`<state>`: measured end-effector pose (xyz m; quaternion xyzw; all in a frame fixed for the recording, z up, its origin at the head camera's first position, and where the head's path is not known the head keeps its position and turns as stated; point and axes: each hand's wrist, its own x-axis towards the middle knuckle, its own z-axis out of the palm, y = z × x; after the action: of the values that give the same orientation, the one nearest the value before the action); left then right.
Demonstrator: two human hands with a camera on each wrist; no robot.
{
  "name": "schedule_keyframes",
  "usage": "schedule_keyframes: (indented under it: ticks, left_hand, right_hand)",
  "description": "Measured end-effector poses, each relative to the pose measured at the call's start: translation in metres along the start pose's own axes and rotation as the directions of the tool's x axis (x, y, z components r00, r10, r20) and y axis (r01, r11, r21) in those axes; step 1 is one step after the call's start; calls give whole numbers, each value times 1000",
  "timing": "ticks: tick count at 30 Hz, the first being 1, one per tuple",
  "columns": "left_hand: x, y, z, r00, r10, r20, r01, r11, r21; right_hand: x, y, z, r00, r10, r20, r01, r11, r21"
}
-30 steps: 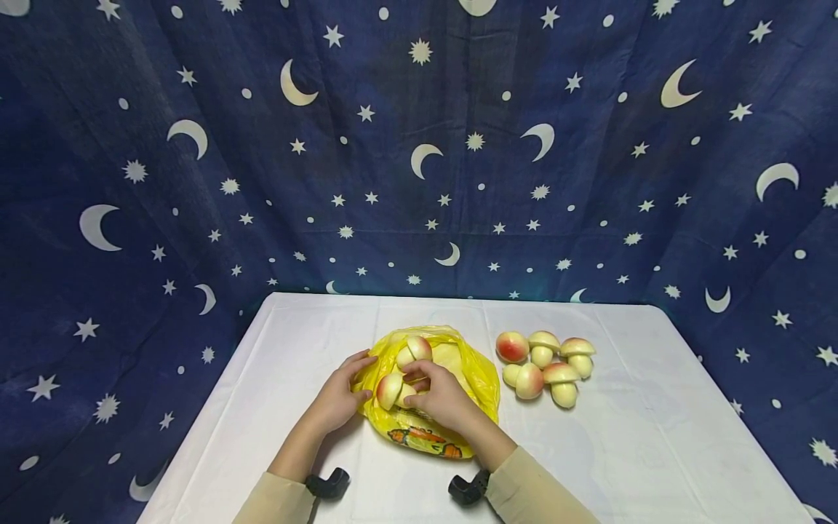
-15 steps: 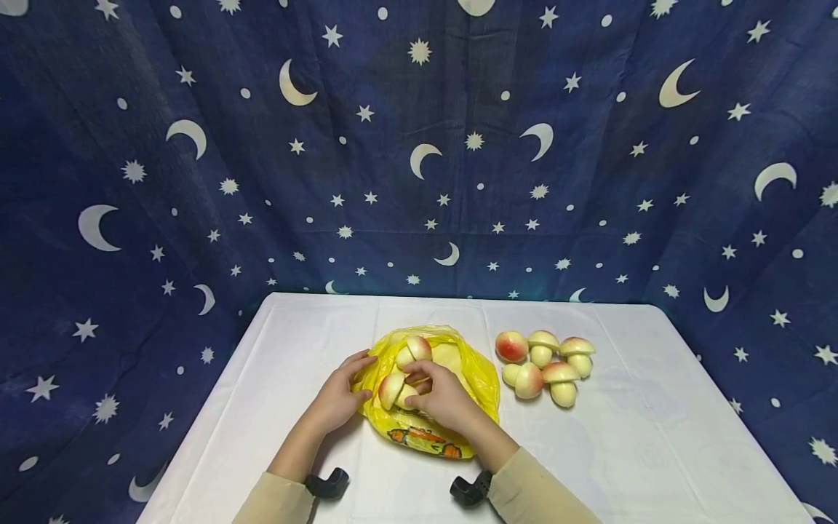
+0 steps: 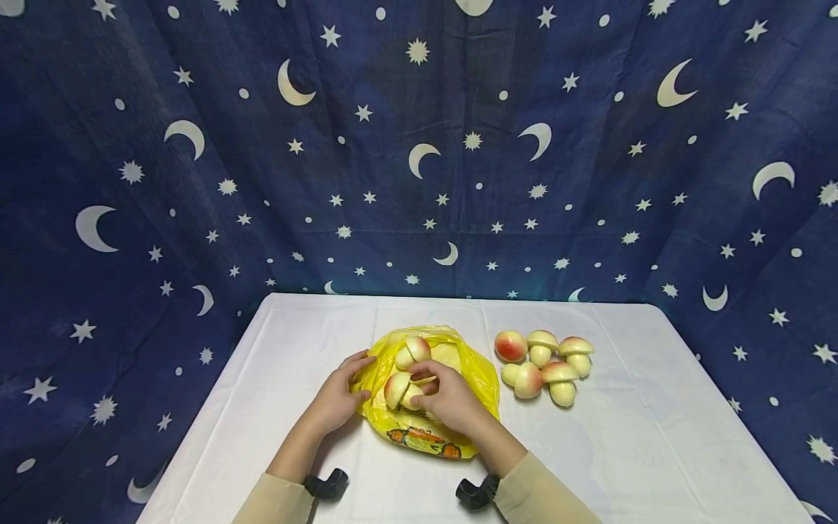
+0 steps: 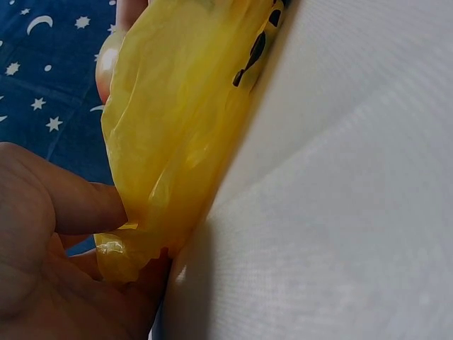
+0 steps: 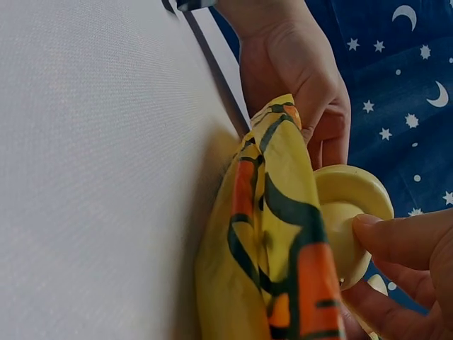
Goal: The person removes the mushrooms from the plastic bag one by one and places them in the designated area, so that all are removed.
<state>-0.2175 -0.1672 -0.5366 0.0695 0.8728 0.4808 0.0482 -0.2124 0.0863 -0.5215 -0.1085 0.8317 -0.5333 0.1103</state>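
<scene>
A yellow plastic bag (image 3: 458, 367) lies open on the white table (image 3: 288, 349). My left hand (image 3: 337, 399) pinches the bag's left edge; in the left wrist view the thumb (image 4: 85, 207) presses the bag (image 4: 177, 127) against the fingers. My right hand (image 3: 448, 399) grips a cream and pink toy mushroom (image 3: 396, 389) by its stem over the bag's mouth. In the right wrist view the fingertips (image 5: 396, 237) hold that mushroom (image 5: 348, 205) just beyond the bag (image 5: 276, 248). A second mushroom (image 3: 414, 351) lies inside the bag.
Several more toy mushrooms (image 3: 542, 364) lie in a heap on the table, right of the bag. A dark blue cloth with moons and stars (image 3: 419, 145) hangs behind and around the table. The table's near edge is at my forearms.
My right hand has shifted the held mushroom slightly right and down into the bag's mouth. The left hand keeps its hold on the bag's edge.
</scene>
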Motion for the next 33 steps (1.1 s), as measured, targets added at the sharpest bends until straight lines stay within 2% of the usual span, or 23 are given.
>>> schedule_keyframes:
  ticks: [20,33]
  left_hand:
    - [-1,2,2,1000,-22,-13,22,1000,1]
    - [0,3,3,999,-32,-13,32,999,-6]
  right_hand:
    - [-12,3,-23,998,13,-55,-11,1000,29]
    - [-19,-1,-36,991,49,-122,-43,998,51]
